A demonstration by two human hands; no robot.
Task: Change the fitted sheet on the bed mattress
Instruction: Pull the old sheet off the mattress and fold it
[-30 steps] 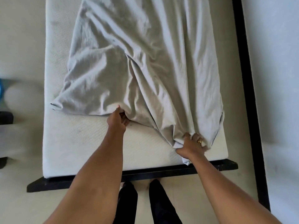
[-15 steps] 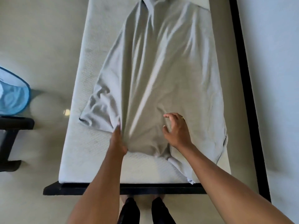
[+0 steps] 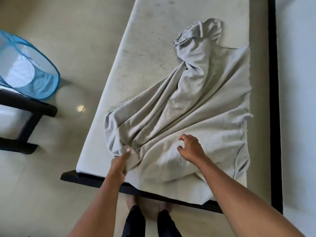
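Note:
A crumpled grey fitted sheet (image 3: 196, 106) lies loose on the bare white mattress (image 3: 143, 53), bunched toward the foot end and the right side. My left hand (image 3: 119, 165) grips a fold of the sheet near the mattress's near left part. My right hand (image 3: 190, 147) hovers just over the sheet at the foot end, fingers spread and slightly bent, holding nothing.
The mattress sits on a black bed frame (image 3: 95, 180). A blue mesh laundry hamper (image 3: 25, 65) stands on the floor at the left, beside a black piece of furniture (image 3: 25, 113). A white wall (image 3: 297, 100) runs along the right. My feet (image 3: 150, 219) stand at the bed's foot.
The sheet has been pulled toward the foot of the bed, baring more mattress at the far end. My right hand let go of the sheet's corner and moved left above the cloth.

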